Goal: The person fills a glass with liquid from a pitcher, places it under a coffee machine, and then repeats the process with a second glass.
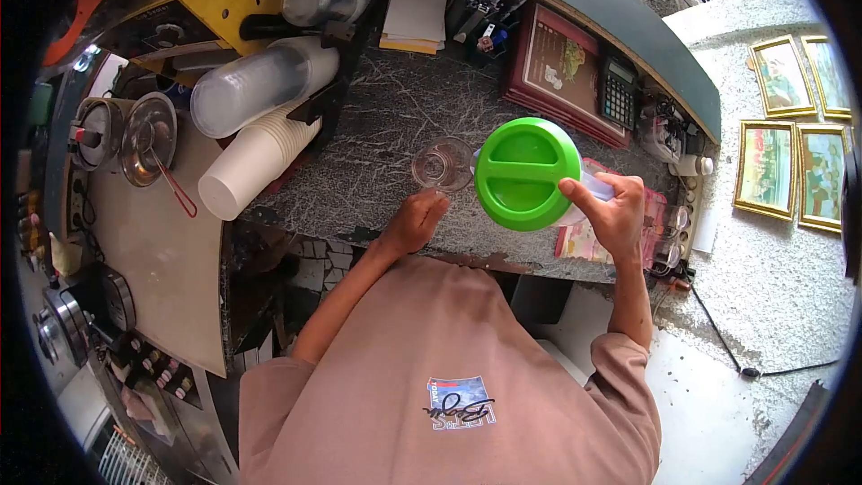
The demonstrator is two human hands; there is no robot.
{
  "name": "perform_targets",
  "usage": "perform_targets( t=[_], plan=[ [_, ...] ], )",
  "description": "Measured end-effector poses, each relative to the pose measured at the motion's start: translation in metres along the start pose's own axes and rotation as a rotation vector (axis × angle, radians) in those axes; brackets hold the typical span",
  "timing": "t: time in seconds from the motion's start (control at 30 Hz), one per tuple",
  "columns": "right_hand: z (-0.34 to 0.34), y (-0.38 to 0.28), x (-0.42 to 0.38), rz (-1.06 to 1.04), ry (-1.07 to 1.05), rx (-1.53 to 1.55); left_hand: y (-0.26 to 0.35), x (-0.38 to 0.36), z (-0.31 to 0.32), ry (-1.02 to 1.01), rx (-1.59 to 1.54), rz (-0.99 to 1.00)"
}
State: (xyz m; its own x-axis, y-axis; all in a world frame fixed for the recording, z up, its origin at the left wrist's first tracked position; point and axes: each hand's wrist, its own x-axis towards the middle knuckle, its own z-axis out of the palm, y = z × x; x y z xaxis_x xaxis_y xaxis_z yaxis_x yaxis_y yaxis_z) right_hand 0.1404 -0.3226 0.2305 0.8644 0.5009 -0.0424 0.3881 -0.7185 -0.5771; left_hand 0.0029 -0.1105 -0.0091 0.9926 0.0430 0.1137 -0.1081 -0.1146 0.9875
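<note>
My right hand (615,216) grips the handle of a clear plastic pitcher (600,187) with a bright green lid (528,174), the thumb resting at the lid's edge. The pitcher's spout side points left and overlaps the rim of a clear drinking glass (440,164) on the dark marbled counter (386,117). Near the front edge of the counter, just below the glass, my left hand (416,221) lies with its fingers curled into a loose fist, and nothing shows in it.
Stacked paper cups (256,162) and clear plastic cups (251,85) lie sideways at the left. Red menu folders (566,72), a calculator (618,92) and a pen holder (489,40) line the back. A pink patterned cloth (577,238) with upturned glasses (669,238) lies right.
</note>
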Motion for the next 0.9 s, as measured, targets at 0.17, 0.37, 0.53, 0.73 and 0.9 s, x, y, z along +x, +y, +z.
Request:
perform_targets(
  t=[0.17,0.37,0.53,0.73,0.9],
  plan=[
    [0.000,-0.012,0.000,-0.050,0.000,-0.006,0.002,-0.006,0.002,-0.019,-0.004,0.000],
    [-0.005,-0.023,0.004,0.036,-0.085,-0.031,0.002,-0.006,0.002,-0.023,0.010,0.009],
    [-0.005,-0.024,0.012,-0.037,-0.073,-0.071,0.009,0.002,-0.001,0.011,-0.030,0.017],
    [-0.010,-0.029,0.013,0.002,-0.104,-0.098,0.001,0.001,0.001,0.017,-0.059,0.047],
    [-0.010,-0.027,0.013,-0.071,-0.073,-0.109,-0.006,0.002,0.003,0.019,-0.046,0.081]
  ],
)
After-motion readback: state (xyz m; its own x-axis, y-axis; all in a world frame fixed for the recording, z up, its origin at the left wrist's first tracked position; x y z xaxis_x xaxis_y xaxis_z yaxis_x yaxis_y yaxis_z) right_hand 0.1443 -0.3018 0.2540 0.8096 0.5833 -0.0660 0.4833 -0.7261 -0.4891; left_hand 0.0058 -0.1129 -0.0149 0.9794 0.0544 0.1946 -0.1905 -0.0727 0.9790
